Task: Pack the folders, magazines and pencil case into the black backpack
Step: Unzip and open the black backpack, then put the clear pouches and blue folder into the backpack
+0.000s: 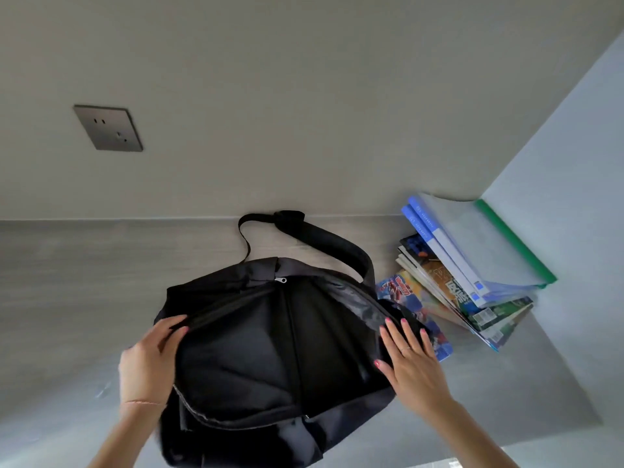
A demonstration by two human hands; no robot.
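- My black backpack lies on the grey desk, unzipped, its mouth gaping toward me and its dark lining showing.
- My left hand grips the left lip of the opening, fingers curled over the zipper edge.
- My right hand lies flat on the right lip, fingers straight and slightly spread, pressing the fabric outward.
- The pack's long axis runs from my near edge of the desk toward the back wall; its shoulder strap loops at the far end, almost touching that wall.
- To the right, the folders sit atop the magazines, the stack wedged into the corner where back wall meets side wall.
- One colourful magazine lies just beside the pack, partly tucked under its right flank and my right fingertips.
- Open desk spreads to the left of the pack; a wall socket sits well above it.
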